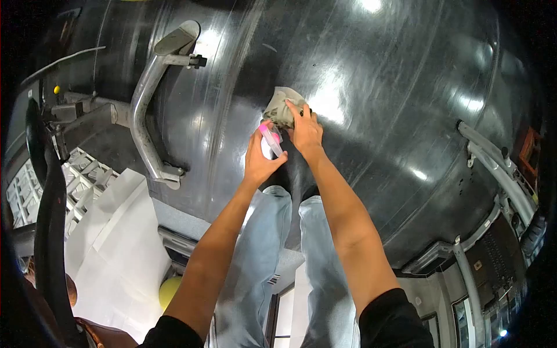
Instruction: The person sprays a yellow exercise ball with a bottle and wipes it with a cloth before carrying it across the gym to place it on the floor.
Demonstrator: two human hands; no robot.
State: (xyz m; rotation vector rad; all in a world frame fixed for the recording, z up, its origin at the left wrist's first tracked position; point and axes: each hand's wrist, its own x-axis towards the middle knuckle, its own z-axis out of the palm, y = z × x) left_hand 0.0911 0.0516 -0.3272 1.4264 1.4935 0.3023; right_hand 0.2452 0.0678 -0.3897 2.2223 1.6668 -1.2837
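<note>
My left hand (259,161) is closed around a small pink-and-clear plastic bottle (271,140), held at a slant between thumb and fingers. Just beyond it, a crumpled grey cloth (281,101) with dark smudges lies against the dark, shiny floor (371,139). My right hand (307,133) is on the cloth's right side, its fingers bent over the fabric. Part of the cloth's near edge is hidden behind my hands. Both hands are close together, in front of my knees.
A curved metal frame (139,110) stands to the left, near a white slatted structure (93,185). At the right are metal tubes (499,162). My jeans-clad legs (255,249) are below, with a yellow-green ball (169,291) at lower left.
</note>
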